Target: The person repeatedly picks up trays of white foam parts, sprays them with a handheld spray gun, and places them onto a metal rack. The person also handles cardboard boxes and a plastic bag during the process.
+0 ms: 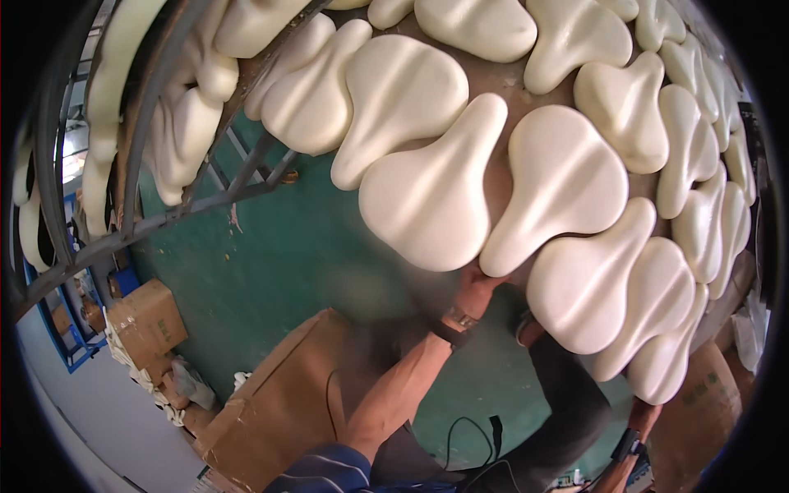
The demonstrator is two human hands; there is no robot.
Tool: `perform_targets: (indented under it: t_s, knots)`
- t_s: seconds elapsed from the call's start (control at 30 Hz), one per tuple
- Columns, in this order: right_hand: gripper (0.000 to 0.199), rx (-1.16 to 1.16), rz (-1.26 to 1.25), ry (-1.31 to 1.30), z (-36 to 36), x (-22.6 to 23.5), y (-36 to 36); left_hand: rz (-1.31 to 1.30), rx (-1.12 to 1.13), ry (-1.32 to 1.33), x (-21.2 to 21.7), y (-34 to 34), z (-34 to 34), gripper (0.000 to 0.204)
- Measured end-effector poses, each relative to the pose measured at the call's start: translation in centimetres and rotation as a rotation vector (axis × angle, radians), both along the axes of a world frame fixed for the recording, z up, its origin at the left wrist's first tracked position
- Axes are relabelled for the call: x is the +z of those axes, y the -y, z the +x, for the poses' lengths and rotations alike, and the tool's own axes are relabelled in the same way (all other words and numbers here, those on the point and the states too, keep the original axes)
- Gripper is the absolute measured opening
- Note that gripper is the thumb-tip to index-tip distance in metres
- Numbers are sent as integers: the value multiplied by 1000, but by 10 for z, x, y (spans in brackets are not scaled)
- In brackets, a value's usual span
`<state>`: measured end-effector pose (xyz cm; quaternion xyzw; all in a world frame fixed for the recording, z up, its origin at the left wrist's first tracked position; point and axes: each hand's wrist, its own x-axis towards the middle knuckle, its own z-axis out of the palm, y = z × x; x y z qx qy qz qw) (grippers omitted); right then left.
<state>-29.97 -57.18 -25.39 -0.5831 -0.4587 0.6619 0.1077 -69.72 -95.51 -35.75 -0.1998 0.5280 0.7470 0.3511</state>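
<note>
Cream-coloured foam bicycle saddle pads (567,177) cover a brown board (498,168) that spans the upper right, over the floor. My left hand (477,283) grips the board's near edge, below two pads; the pads hide its fingertips. A watch and a dark band circle that wrist. At the board's lower right corner, my right hand (644,416) holds the edge beneath the last pad (660,361); most of its fingers are out of sight. The pads lie close together, several overlapping or touching, their narrow noses pointing different ways.
A dark metal rack (148,223) at the left carries more foam pads (196,135). Below me stands a large cardboard box (271,394). Another carton (149,322) sits by the left wall, and one more (699,411) at the right. A black cable (496,435) hangs near my legs above the green floor (246,271).
</note>
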Motion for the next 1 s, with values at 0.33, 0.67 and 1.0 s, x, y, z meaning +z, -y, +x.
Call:
perform_targets:
  t_s: [0.33, 0.67, 1.0]
  knots:
    - [54, 7, 187, -61, -59, -99, 56, 71, 55, -159, -68, 13, -5, 36]
    - [48, 43, 258, -63, -71, -126, 101, 0, 40, -201, -65, 91, 1, 51]
    - [42, 111, 291, -89, -101, -129, 125, -90, 161, -277, -47, 159, -33, 52]
